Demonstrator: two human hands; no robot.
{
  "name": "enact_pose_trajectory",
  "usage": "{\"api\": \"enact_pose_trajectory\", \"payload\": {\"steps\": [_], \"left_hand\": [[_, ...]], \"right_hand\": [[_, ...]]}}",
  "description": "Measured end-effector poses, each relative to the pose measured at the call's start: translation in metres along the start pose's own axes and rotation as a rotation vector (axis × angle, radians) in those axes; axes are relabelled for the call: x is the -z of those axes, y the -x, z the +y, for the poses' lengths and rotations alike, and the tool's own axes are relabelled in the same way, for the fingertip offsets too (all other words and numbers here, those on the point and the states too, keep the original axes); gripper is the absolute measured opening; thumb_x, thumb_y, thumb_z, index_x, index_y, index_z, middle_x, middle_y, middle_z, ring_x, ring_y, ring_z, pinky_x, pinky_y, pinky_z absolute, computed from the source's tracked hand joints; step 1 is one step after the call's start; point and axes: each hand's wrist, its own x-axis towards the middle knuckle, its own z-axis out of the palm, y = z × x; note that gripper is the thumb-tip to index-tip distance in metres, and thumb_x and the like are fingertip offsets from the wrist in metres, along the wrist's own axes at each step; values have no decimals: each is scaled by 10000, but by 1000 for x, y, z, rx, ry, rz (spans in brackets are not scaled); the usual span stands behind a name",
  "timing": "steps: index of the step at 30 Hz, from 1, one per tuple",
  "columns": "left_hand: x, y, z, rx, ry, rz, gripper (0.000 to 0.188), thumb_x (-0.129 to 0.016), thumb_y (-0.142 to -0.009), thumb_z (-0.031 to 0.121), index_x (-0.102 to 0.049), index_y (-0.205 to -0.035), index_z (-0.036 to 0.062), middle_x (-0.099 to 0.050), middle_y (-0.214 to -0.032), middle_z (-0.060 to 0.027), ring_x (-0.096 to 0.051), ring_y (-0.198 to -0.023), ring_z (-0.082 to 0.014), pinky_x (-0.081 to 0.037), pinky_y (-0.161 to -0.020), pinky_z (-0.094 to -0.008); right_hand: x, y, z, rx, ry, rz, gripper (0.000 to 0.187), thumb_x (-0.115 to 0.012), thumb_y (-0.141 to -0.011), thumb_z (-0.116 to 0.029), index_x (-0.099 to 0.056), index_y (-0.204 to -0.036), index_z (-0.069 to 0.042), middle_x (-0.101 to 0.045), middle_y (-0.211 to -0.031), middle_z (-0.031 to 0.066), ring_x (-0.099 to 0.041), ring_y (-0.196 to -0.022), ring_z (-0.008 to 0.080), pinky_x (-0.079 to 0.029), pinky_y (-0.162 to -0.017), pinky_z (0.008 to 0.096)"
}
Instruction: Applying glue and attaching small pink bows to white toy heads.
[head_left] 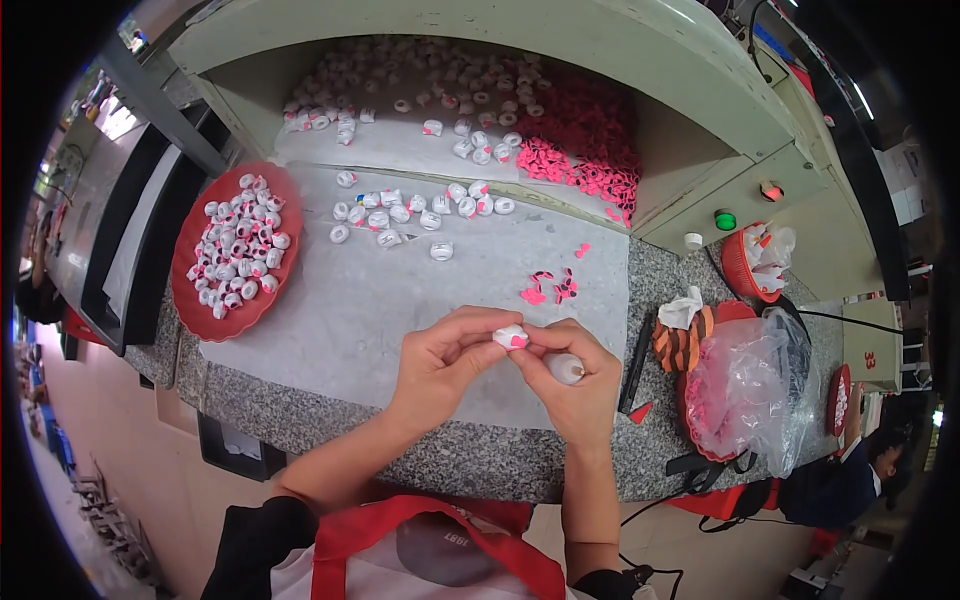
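Observation:
My left hand [445,355] pinches a small white rounded piece [508,335] with a pink patch on its side. The fingertips of my right hand [590,385] meet the same piece from the other side. A whitish, translucent object with a pointed tip, like a small glue bottle [566,369], is tucked in my right palm; most of it is hidden by the fingers. Beyond my hands lie several loose pink-and-black cutouts [550,288] on the white sheet [300,330]. Farther off, more white pieces [440,251] are scattered on that sheet.
A red scalloped dish [184,275] of white pieces stands at left. Under the shelf [480,20] lie many white pieces and a pile of pink cutouts [585,140]. To the right are a black bar [637,365], a plastic bag [765,390] and a red basket [738,265].

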Motion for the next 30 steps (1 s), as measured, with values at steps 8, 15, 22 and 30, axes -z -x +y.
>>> {"api": "enact_pose_trajectory", "payload": {"steps": [8,15,22,30], "left_hand": [[4,-2,1,200,159,99,264,-533,-810,-7,-528,-1073,-34,-580,-999,-127,-565,-933,-177,-471,-812,-294],[9,-3,-1,307,241,39,333,-546,-825,62,-467,-1140,-12,-599,-942,-108,-604,-835,-162,-507,-731,-263],[18,-8,-1,442,451,30,305,-533,-814,18,-493,-1114,-19,-587,-1002,-161,-588,-932,-253,-503,-798,-276],[8,-9,-14,634,642,64,317,-511,-814,-4,-473,-1123,-60,-525,-1093,-212,-493,-1072,-327,-465,-879,-281]], "right_hand": [[0,-1,4,9,45,13,247,-662,-651,82,-620,-882,6,-570,-791,46,-534,-680,86,-411,-592,190],[-5,2,-4,-75,-133,30,422,-691,-626,73,-531,-1003,-28,-584,-898,75,-557,-670,89,-453,-595,197],[56,-2,7,-214,206,332,129,-639,-701,-29,-593,-817,1,-609,-805,69,-559,-669,103,-441,-572,218],[110,-32,62,-145,1474,483,246,-638,-664,-163,-588,-880,-57,-583,-856,127,-593,-737,298,-481,-624,400]]}}
